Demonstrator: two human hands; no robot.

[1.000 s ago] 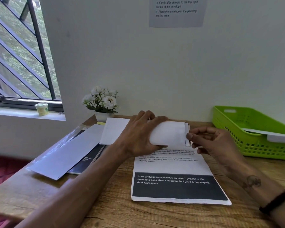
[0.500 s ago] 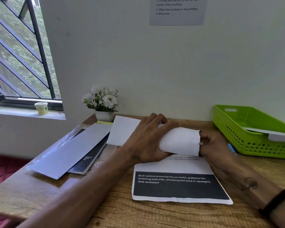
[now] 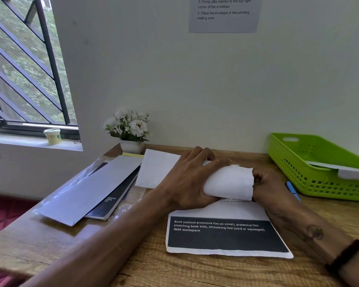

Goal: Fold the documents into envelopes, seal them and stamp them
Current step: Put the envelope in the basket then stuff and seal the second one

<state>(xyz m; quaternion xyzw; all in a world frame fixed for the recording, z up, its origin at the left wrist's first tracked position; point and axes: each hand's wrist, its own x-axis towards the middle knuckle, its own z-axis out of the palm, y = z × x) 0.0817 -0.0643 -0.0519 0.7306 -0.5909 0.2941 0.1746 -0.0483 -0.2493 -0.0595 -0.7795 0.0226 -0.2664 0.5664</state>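
Note:
My left hand (image 3: pixel 190 181) grips a white envelope (image 3: pixel 230 183) just above the desk, bowing it open into a curved tube. At the envelope's right end is my right hand (image 3: pixel 267 187), its fingers curled and reaching into the opening; what they hold is hidden. Under both hands lies a printed document (image 3: pixel 226 235) with a black band of white text. A second white sheet (image 3: pixel 155 168) lies flat behind my left hand.
A long white envelope (image 3: pixel 87 191) rests on a dark spiral pad (image 3: pixel 114 200) at the left. A white flower pot (image 3: pixel 131 131) stands at the back. At the right is a green basket (image 3: pixel 319 179) holding white envelopes, with a blue pen (image 3: pixel 292 190) beside it.
The envelope was flat with my right hand pinching its flap edge. Now it bulges open in my left hand, and my right fingers have gone into its right end.

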